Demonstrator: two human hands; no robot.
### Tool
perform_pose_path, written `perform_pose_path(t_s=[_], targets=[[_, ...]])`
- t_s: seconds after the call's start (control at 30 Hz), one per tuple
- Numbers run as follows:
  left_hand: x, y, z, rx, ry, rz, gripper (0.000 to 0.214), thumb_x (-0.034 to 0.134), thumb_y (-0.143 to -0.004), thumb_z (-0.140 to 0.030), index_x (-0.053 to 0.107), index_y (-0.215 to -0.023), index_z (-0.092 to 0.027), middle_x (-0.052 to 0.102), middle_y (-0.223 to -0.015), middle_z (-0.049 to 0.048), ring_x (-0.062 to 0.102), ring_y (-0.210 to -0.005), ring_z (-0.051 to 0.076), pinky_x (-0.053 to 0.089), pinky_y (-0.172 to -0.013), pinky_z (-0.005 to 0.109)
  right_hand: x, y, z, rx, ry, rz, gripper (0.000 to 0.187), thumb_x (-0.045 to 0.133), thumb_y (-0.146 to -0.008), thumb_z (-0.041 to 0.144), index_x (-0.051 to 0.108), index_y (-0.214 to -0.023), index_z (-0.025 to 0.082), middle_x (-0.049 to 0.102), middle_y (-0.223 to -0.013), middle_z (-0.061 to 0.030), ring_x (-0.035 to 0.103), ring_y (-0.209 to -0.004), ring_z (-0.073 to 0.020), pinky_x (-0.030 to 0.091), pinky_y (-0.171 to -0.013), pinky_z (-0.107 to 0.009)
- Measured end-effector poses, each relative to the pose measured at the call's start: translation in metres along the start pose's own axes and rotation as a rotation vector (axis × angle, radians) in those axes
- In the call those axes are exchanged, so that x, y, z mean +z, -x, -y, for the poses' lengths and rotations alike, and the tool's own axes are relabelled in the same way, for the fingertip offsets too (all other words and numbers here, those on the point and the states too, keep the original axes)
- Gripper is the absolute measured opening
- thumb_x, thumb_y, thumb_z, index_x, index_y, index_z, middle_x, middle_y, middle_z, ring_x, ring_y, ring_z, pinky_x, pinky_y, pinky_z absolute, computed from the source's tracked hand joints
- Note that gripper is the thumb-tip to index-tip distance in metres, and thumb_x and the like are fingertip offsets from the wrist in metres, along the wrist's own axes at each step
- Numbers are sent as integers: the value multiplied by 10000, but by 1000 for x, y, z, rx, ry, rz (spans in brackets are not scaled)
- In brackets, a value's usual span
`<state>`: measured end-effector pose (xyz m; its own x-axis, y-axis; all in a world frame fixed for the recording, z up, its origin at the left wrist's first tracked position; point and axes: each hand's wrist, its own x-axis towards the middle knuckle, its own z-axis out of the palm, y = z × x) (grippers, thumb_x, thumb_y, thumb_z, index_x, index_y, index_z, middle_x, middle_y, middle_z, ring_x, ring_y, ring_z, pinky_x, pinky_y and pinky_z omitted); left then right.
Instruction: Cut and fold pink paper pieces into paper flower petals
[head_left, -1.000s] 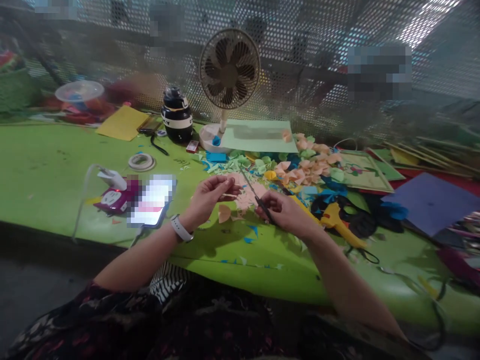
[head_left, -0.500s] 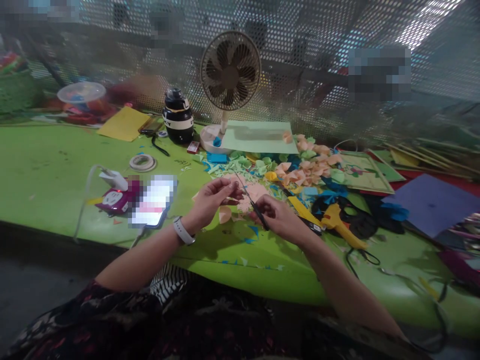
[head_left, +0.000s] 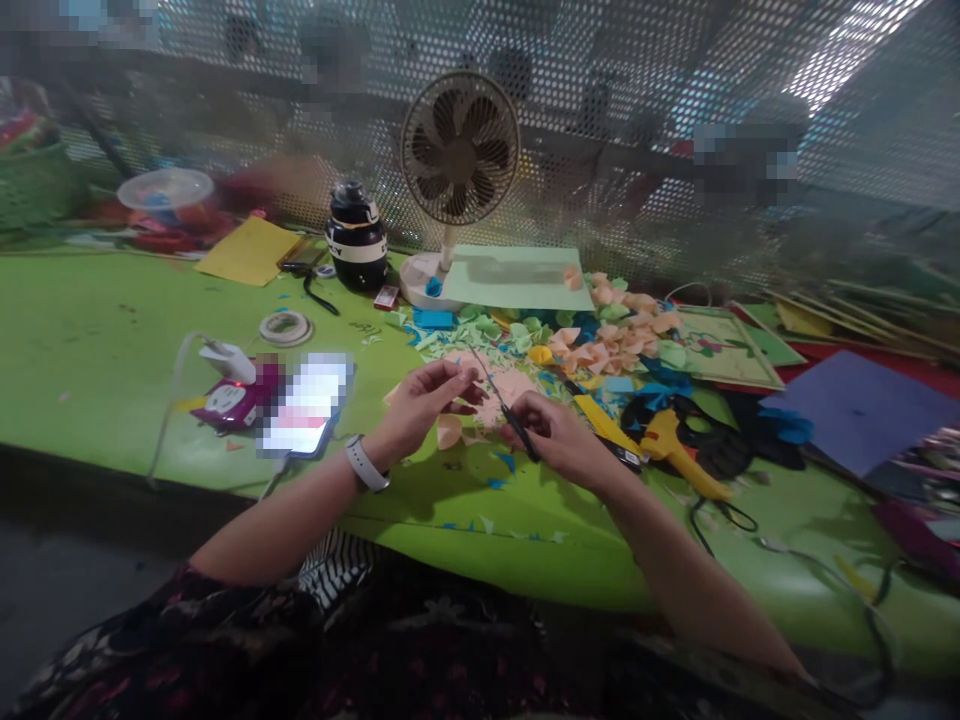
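Note:
My left hand (head_left: pixel 426 402), with a white watch on the wrist, is closed in a pinch on a small peach paper piece (head_left: pixel 459 397) just above the green table (head_left: pixel 105 340). My right hand (head_left: pixel 559 436) grips black scissors (head_left: pixel 510 412), whose blades point up and left toward that piece. A cut peach paper petal (head_left: pixel 448 431) lies on the table under my hands. Beyond them lies a pile of peach, green and blue paper petals (head_left: pixel 600 335).
A phone (head_left: pixel 304 405) and a charger (head_left: pixel 225 375) lie at left, a tape roll (head_left: pixel 285 326) behind them. A desk fan (head_left: pixel 459 160), a black jar (head_left: pixel 355 245) and a pale green sheet (head_left: pixel 517 277) stand at the back. A yellow glue gun (head_left: pixel 675 450) and purple card (head_left: pixel 862 410) lie at right.
My right hand has brought the scissors left and closer to my left hand's pinch. My left hand has stayed almost in place.

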<state>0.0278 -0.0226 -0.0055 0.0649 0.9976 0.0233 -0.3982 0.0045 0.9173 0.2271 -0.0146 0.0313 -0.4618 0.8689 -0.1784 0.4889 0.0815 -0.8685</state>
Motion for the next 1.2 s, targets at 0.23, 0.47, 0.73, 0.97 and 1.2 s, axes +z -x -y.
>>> perform_pose_path(t_s=[0.23, 0.47, 0.73, 0.97, 1.2], targets=[[0, 0, 1, 6, 8, 8, 296, 807, -734, -425, 670, -790, -169, 717, -774, 22, 688, -716, 129, 557, -648, 245, 0, -1, -1, -13, -3, -14, 527, 743, -636, 677, 478, -723, 230, 463, -614, 49, 403, -540, -109, 295, -488, -253], [-1, 0, 2, 12, 10, 5, 284, 803, -743, -417, 675, -796, -169, 718, -769, 22, 688, -715, 124, 557, -650, 240, 0, 0, 0, -5, -1, -27, 529, 746, -631, 680, 478, -715, 231, 474, -609, 46, 412, -543, -114, 287, -493, -257], [-1, -1, 1, 3, 26, -12, 321, 823, -716, -435, 668, -785, -163, 712, -755, 18, 687, -706, 126, 560, -643, 240, 2, 2, 2, -13, 5, -42, 532, 744, -643, 677, 453, -690, 235, 476, -587, 47, 418, -535, -112, 305, -485, -254], [-1, -2, 2, 11, 57, -30, 339, 830, -710, -436, 673, -819, -156, 719, -767, 12, 695, -701, 118, 564, -636, 229, 2, 4, 0, -51, 58, -55, 509, 705, -700, 662, 445, -688, 225, 454, -546, 56, 400, -512, -104, 268, -474, -248], [-1, -2, 4, 14, 28, 8, 343, 819, -722, -444, 652, -782, -151, 711, -740, 15, 689, -698, 123, 565, -639, 237, 2, 3, 3, -37, 49, -49, 532, 726, -658, 675, 447, -698, 224, 455, -568, 58, 386, -527, -98, 282, -478, -246]])
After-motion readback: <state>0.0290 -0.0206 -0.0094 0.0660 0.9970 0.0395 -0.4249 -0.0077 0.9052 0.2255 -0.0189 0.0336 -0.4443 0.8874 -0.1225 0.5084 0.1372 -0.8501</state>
